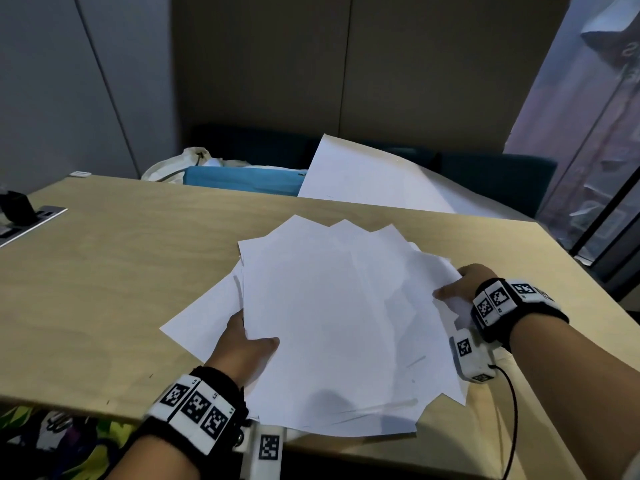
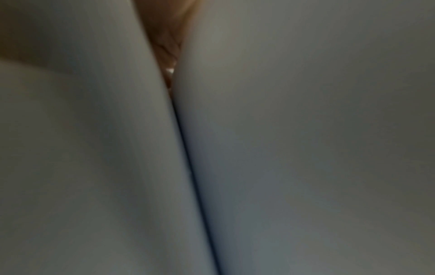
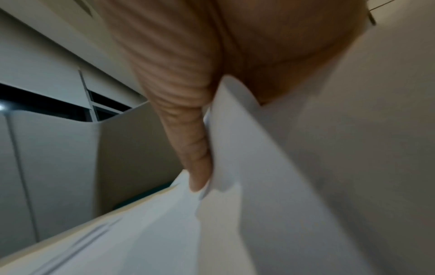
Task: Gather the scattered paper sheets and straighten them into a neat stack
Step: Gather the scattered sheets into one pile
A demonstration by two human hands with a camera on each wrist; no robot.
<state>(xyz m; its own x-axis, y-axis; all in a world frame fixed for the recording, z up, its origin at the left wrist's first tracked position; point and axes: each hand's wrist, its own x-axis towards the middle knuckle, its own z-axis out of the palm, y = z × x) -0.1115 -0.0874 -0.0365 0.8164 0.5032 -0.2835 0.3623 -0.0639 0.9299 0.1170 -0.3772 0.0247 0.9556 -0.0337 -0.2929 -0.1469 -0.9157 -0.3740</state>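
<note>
A loose, fanned pile of white paper sheets lies on the wooden table, its corners sticking out at different angles. My left hand grips the pile's left edge, thumb on top and fingers hidden under the sheets. My right hand holds the pile's right edge, thumb on top. In the right wrist view a finger presses along the curled paper sheets. The left wrist view is filled by blurred paper sheets with a strip of skin between them.
A large white sheet leans past the table's far edge, beside a blue folder and a cloth bag. A power socket panel sits at the table's left. The pile overhangs the near edge slightly.
</note>
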